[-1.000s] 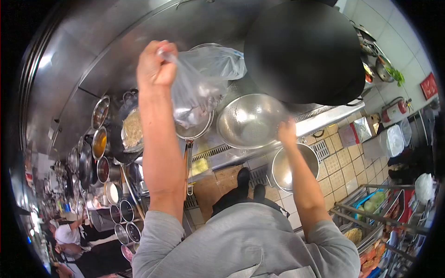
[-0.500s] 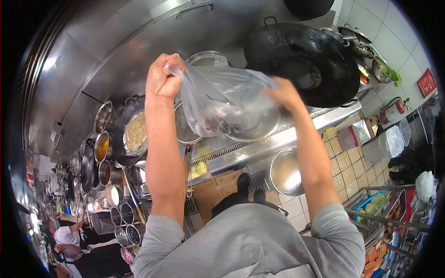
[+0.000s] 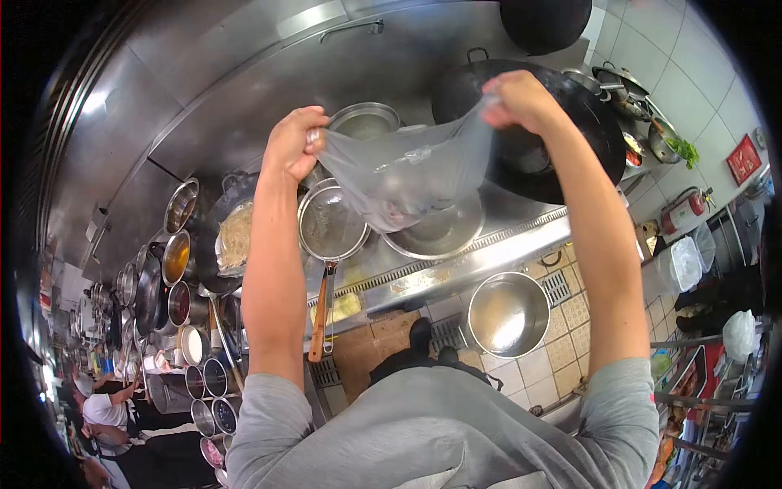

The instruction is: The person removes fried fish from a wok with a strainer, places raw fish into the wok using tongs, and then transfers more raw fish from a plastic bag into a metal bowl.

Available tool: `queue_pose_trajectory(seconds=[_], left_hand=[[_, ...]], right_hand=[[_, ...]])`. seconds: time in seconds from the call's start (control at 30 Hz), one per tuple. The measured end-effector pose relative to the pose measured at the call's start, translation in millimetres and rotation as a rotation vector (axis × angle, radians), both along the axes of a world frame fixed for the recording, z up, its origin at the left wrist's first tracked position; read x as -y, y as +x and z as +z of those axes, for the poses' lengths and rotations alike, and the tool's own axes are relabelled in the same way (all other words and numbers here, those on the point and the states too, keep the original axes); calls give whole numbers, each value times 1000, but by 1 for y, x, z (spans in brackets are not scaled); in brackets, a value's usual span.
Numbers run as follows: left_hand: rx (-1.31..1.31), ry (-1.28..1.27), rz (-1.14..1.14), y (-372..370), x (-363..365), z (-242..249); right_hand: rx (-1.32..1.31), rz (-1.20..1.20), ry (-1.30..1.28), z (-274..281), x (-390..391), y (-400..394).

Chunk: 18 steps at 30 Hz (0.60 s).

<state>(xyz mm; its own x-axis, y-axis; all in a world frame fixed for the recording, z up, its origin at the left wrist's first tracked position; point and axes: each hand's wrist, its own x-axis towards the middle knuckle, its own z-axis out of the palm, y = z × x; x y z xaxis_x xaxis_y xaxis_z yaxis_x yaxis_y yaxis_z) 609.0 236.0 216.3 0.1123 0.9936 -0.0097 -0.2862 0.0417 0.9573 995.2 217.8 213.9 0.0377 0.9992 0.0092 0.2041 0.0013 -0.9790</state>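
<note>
A clear plastic bag [image 3: 411, 167] is stretched between my two hands above the steel counter. My left hand [image 3: 297, 143] pinches its left top corner, and my right hand [image 3: 521, 102] grips the right top corner. Something small and pinkish shows through the sagging bottom, too blurred to name. Right below hangs over a wide metal bowl [image 3: 440, 232]. Beside it, under my left hand, lies a round strainer [image 3: 332, 220] with a wooden handle. Another metal bowl [image 3: 362, 121] stands behind the bag, partly covered by it.
A large black wok [image 3: 599, 163] sits at the right. A steel pot [image 3: 509, 316] stands on the tiled floor near my feet. At the left are a pan with pale food [image 3: 235, 236] and several sauce pots. A person in a white shirt [image 3: 106, 410] works at far left.
My right hand has moved up and to the right, pulling the bag wider. The dark and reddish contents seen in the bag before show less now. My view has shifted slightly.
</note>
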Motion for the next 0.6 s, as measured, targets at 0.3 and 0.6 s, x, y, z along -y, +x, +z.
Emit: queue_pose_trajectory(seconds=[0.3, 0.6], left_hand=[[-201, 209, -444, 103, 4, 33], [-311, 309, -392, 105, -43, -25]], right_hand=[[-720, 62, 239, -50, -30, -160], [-459, 269, 6, -63, -16, -123]])
